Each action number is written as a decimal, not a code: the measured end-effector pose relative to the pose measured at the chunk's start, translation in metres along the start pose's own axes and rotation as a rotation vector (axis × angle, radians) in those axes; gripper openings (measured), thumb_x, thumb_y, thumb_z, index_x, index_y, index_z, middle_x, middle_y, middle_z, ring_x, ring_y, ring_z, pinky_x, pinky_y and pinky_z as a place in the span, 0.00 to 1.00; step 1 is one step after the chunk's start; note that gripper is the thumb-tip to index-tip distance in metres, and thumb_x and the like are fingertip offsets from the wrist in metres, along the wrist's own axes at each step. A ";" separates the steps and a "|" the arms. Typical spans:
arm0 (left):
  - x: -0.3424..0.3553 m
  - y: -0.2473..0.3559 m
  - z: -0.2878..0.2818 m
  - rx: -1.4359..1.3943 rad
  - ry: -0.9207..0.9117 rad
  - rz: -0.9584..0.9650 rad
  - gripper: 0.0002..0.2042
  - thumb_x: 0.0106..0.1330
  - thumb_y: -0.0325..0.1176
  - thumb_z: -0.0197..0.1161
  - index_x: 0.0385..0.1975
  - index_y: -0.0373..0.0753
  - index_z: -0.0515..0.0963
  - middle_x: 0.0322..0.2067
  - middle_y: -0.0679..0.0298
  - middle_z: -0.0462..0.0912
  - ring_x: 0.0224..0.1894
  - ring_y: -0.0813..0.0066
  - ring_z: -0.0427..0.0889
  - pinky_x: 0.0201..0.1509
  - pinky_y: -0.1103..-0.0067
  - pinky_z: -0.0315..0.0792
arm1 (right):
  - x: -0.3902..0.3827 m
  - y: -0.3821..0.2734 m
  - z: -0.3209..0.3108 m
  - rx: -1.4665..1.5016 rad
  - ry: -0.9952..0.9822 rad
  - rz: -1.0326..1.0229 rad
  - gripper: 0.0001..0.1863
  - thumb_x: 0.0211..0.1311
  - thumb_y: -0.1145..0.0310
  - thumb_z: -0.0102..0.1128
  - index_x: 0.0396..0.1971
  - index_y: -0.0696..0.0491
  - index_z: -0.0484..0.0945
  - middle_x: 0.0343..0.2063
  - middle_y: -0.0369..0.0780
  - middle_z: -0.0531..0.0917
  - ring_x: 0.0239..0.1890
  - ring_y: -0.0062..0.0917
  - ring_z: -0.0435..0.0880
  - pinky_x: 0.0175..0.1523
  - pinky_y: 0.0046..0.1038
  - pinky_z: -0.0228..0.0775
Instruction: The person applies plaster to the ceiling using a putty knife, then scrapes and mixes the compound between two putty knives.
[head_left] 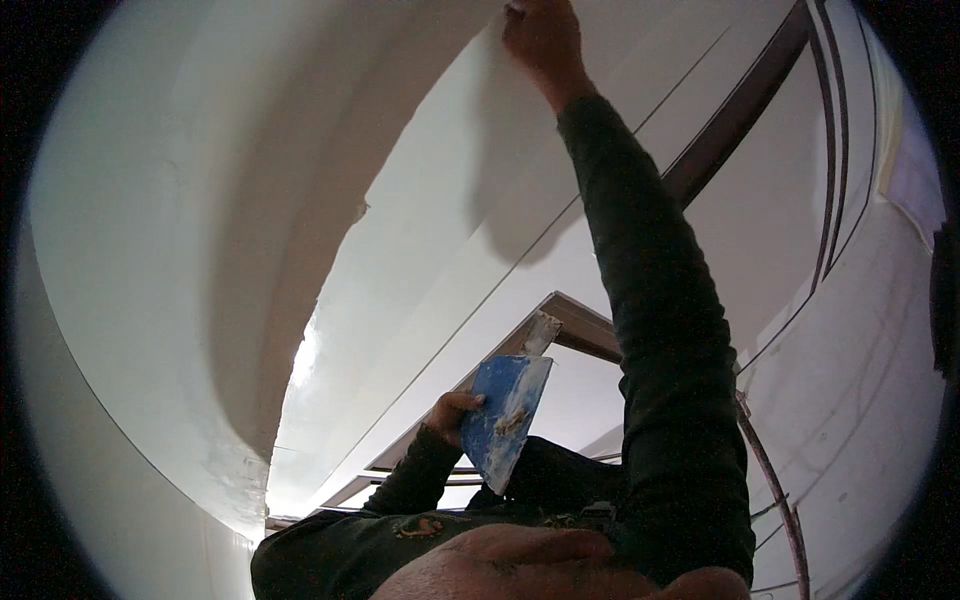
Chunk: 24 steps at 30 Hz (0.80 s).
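Note:
My left hand (455, 417) is closed on the edge of a blue plastering board (492, 405). Its flat face carries white and tan smears of plaster. A short plaster-crusted strip (541, 334) sticks out past the board's upper edge; I cannot tell whether it belongs to the board. Stretched high overhead, my right hand (545, 42) has its fingers curled near the pale panelled surface (430, 200). The top edge of the picture cuts the fingertips off, so what they hold cannot be made out.
A ragged plaster edge (364, 207) runs along the pale surface on the left. Dark trim (745, 110) crosses at upper right. Behind the board stands a brown frame (590, 325). A thin brown rod (775, 485) rises by the right-hand wall (850, 400).

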<state>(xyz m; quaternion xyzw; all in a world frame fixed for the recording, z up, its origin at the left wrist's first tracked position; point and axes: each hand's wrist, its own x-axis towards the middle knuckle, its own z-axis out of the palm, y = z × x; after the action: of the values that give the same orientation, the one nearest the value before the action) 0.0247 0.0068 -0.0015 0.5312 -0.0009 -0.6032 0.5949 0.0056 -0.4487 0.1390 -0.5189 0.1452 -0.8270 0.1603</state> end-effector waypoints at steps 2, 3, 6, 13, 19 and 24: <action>-0.002 -0.001 0.001 -0.021 -0.003 0.002 0.27 0.47 0.27 0.60 0.51 0.26 0.64 0.41 0.44 0.77 0.41 0.53 0.80 0.47 0.61 0.76 | -0.005 -0.018 -0.001 0.093 0.065 0.045 0.22 0.46 0.78 0.50 0.46 0.56 0.75 0.37 0.48 0.75 0.43 0.40 0.71 0.48 0.33 0.66; -0.003 -0.001 0.000 -0.022 -0.007 0.002 0.27 0.47 0.27 0.59 0.51 0.26 0.64 0.41 0.44 0.76 0.41 0.53 0.80 0.47 0.61 0.76 | -0.005 -0.024 -0.002 0.037 0.067 0.034 0.22 0.46 0.79 0.49 0.46 0.56 0.74 0.38 0.47 0.74 0.43 0.40 0.71 0.48 0.33 0.66; -0.002 -0.004 0.003 -0.010 -0.033 0.004 0.27 0.47 0.27 0.59 0.51 0.26 0.64 0.42 0.44 0.76 0.42 0.52 0.79 0.48 0.60 0.75 | -0.003 -0.029 -0.011 -0.057 0.015 0.038 0.23 0.46 0.79 0.49 0.47 0.56 0.74 0.38 0.47 0.73 0.43 0.41 0.70 0.48 0.34 0.66; 0.004 -0.004 -0.013 0.014 -0.088 0.064 0.27 0.51 0.29 0.60 0.51 0.23 0.62 0.42 0.42 0.75 0.41 0.50 0.80 0.45 0.59 0.76 | 0.020 -0.050 -0.027 -0.331 -0.271 0.054 0.23 0.41 0.78 0.51 0.44 0.60 0.74 0.35 0.46 0.73 0.41 0.40 0.70 0.46 0.37 0.64; 0.005 0.003 -0.001 0.047 -0.107 0.032 0.27 0.50 0.31 0.61 0.49 0.22 0.64 0.41 0.43 0.76 0.38 0.53 0.80 0.44 0.63 0.77 | 0.005 0.004 0.002 -0.073 -0.081 -0.136 0.23 0.39 0.78 0.51 0.42 0.60 0.75 0.29 0.44 0.76 0.40 0.35 0.70 0.45 0.35 0.61; -0.004 -0.005 0.004 0.044 -0.017 0.055 0.27 0.50 0.32 0.61 0.49 0.23 0.64 0.40 0.44 0.77 0.38 0.53 0.80 0.44 0.63 0.77 | 0.013 -0.010 0.009 -0.070 -0.070 0.081 0.23 0.40 0.76 0.52 0.43 0.61 0.74 0.32 0.45 0.77 0.42 0.36 0.71 0.45 0.35 0.60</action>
<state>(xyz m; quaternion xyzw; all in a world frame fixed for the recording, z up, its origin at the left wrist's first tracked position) 0.0175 0.0082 0.0001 0.5387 -0.0340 -0.5909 0.5995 0.0070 -0.4457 0.1578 -0.5466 0.1891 -0.7955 0.1805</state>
